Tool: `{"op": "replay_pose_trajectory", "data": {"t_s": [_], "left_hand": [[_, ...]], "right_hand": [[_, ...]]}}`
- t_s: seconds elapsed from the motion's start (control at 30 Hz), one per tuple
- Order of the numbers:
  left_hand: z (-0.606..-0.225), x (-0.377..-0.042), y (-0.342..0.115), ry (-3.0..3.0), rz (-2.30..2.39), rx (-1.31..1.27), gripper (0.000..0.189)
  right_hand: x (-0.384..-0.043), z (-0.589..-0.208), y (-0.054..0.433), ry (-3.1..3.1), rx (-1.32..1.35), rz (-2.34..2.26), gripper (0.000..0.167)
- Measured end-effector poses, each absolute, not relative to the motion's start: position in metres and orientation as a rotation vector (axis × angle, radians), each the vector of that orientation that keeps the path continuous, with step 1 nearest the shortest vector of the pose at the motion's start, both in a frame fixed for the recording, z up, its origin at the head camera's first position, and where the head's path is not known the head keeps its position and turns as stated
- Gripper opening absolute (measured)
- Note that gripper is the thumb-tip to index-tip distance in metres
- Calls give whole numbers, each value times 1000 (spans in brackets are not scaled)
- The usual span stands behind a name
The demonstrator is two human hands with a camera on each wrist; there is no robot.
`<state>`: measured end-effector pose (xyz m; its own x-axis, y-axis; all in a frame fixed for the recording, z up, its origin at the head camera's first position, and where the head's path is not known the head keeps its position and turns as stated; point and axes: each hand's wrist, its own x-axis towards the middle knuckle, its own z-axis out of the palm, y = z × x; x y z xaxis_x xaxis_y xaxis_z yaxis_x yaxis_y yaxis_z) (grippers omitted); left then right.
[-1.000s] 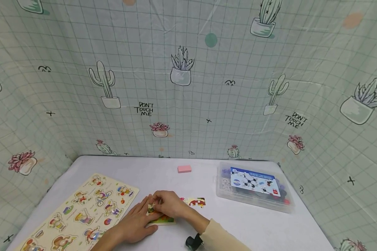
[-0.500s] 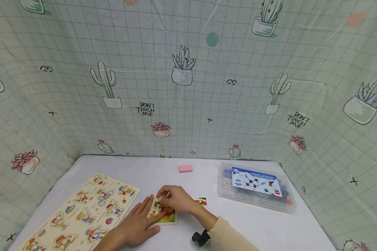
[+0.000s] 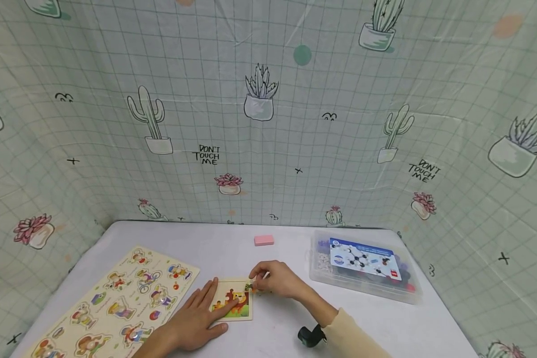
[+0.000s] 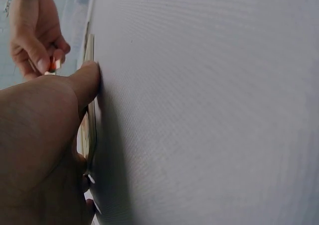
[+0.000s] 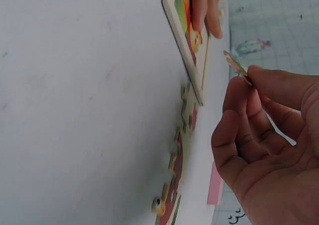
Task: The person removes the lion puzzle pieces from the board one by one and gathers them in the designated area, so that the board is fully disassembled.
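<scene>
A small framed jigsaw board point(image 3: 234, 304) with an orange and green picture lies on the white table point(image 3: 268, 258). My left hand point(image 3: 196, 318) lies flat on its left side with straight fingers; the fingers point(image 5: 205, 11) show on the board point(image 5: 187, 41) in the right wrist view. My right hand point(image 3: 275, 280) hovers just right of the board and pinches a small puzzle piece point(image 3: 249, 286), seen edge-on as the piece point(image 5: 235, 64) in the right wrist view. Loose puzzle pieces point(image 5: 178, 155) lie beside the board under that hand.
A large wooden peg puzzle point(image 3: 116, 303) with cartoon figures lies at the left. A pink eraser point(image 3: 263, 240) sits near the back. A clear plastic box point(image 3: 362, 266) with a blue label stands at the right. Patterned curtain walls surround the table.
My right hand has lifted off the small board and moved right, carrying a puzzle piece. More of the board's picture now shows. The left hand stays on the board.
</scene>
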<state>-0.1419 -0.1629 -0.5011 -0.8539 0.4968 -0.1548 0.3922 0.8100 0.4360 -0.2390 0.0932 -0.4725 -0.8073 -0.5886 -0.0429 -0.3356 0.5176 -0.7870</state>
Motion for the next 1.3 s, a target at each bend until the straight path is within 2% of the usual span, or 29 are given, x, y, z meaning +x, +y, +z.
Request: {"op": "replay_pose_trajectory", "data": {"t_s": [0.37, 1.3], "left_hand": [[-504, -141, -165, 2713, 670, 709, 57], [-499, -140, -163, 2752, 623, 710, 57]], "right_hand": [[-232, -480, 109, 2433, -744, -1083, 10], [-223, -490, 104, 2629, -876, -836, 7]]}}
